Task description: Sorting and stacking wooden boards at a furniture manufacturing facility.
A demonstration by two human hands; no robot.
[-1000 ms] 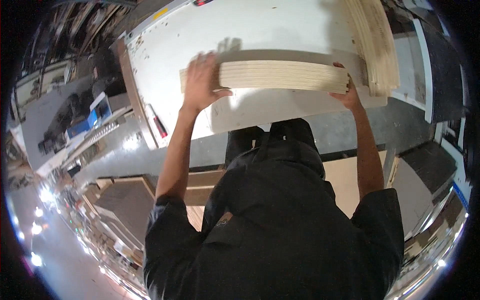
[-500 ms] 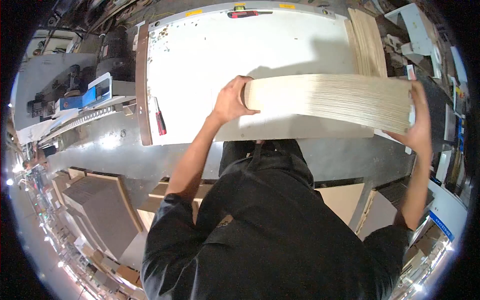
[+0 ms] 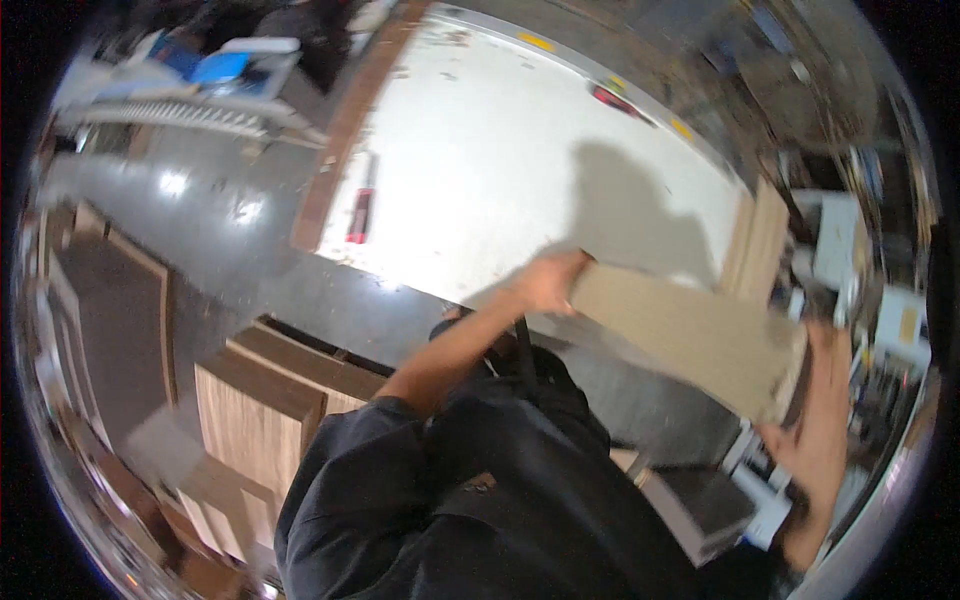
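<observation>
Between my two hands is a long stack of thin pale wood strips [image 3: 690, 330], blurred by motion. My left hand [image 3: 550, 283] grips its left end, thumb on the near side and fingers on the far side. At the other end, my right hand [image 3: 815, 400] is closed around the stack's right edge. The stack is tilted, its right end nearer my body, and it overlaps the near right part of a white worktable [image 3: 470, 170]. Whether it touches the table I cannot tell.
A red-and-black screwdriver [image 3: 361, 208] lies near the table's brown left edge. At the far edge are a metal level [image 3: 520, 40] and a red-handled tool [image 3: 612, 98]. More wood strips [image 3: 757, 240] lie at the table's right end. Wood-grain panels [image 3: 255, 405] stand behind me on the left.
My view has swung to the right, so the table appears rotated. The stack, in both hands, has shifted toward the right and nearer my body, and its broad face now shows more.
</observation>
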